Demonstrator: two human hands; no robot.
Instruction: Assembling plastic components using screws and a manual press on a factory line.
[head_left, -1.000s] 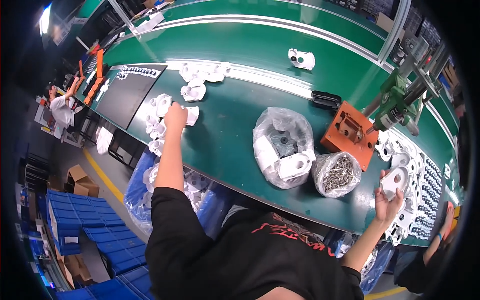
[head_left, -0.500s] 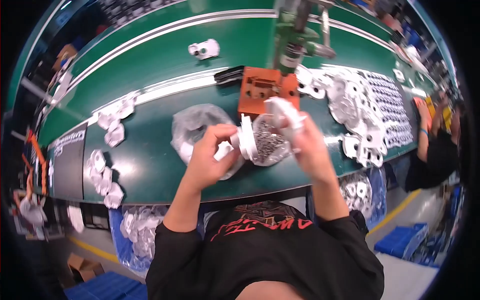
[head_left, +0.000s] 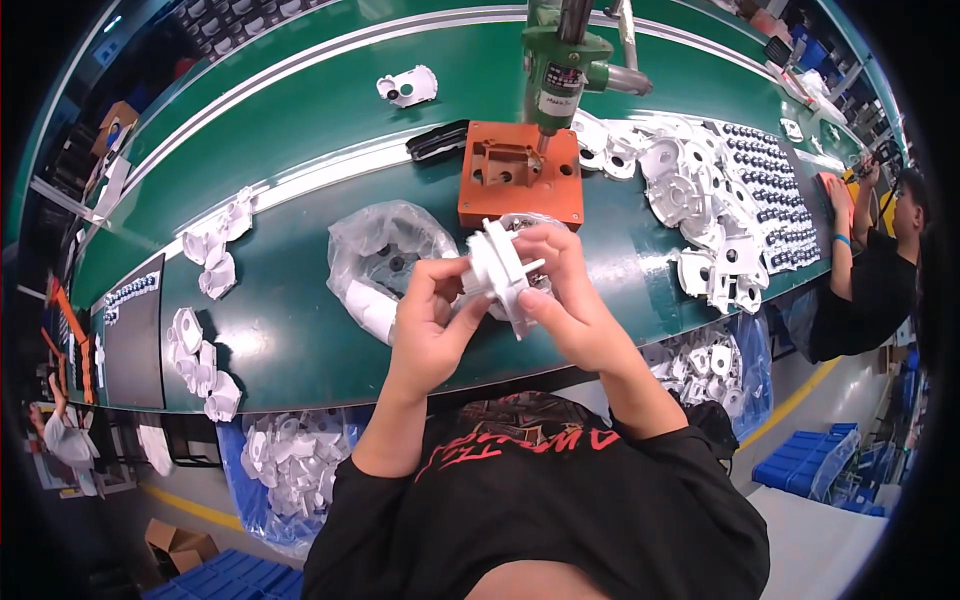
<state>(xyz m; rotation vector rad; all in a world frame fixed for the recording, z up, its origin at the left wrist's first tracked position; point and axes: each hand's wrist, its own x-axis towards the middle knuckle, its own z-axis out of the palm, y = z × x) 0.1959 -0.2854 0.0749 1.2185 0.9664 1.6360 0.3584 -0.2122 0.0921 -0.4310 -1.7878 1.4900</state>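
Both hands meet over the near middle of the green bench around a white plastic housing part (head_left: 497, 268) with thin posts sticking out. My left hand (head_left: 428, 325) pinches it from the left between thumb and fingers. On the other side, my right hand (head_left: 565, 300) grips its right edge, fingers curled over the top. Whether the white plastic is one piece or two fitted together I cannot tell. Left of the hands lies a clear plastic bag (head_left: 385, 225) with dark round pieces and a white part inside. Another bag, of small metal pieces, is mostly hidden behind my right hand.
Beyond the hands sits an orange fixture block (head_left: 520, 195) under a green press (head_left: 562, 85). White housings (head_left: 690, 185) pile up at the right, beside rows of dark pieces (head_left: 765, 190). More white housings (head_left: 195, 350) lie at the left. A co-worker (head_left: 865, 260) is at the far right.
My right hand has moved left and inward with its white piece, joining my left hand at the white plastic. The bag of metal pieces is now mostly covered. The view has shifted slightly.
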